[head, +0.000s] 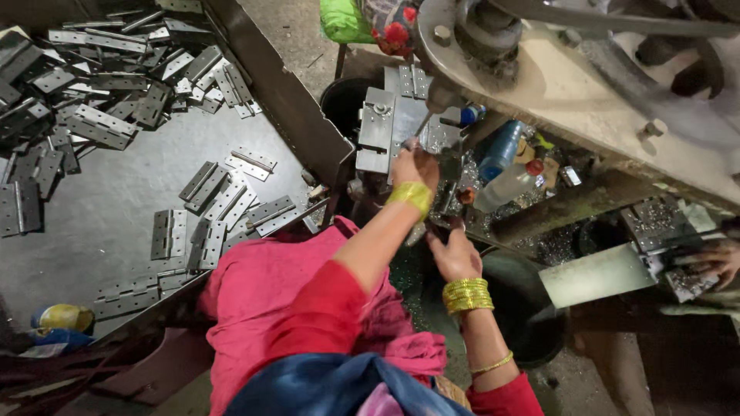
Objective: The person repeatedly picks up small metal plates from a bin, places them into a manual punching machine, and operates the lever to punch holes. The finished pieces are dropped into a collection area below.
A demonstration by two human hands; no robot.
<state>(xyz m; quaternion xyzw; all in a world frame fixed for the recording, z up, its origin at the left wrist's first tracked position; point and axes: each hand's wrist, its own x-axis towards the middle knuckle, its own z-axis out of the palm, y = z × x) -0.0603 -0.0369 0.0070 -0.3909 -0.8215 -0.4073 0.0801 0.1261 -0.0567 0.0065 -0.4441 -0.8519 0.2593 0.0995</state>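
Perilously close to the press machine's (555, 85) die block (389, 123), a worker's left hand (415, 164) closes on a small grey metal piece, likely a hinge leaf, at the block's lower right edge. The right hand (455, 254), just below the block, has its fingers loosely spread and holds nothing. Should the press cycle early, fingers could be caught. Left of the block, finished hinges (208, 208) litter a steel tray (100, 223).

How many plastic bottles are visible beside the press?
2: a blue bottle and a clear bottle with a red cap, lying just right of the left hand. Clutter may hide more.
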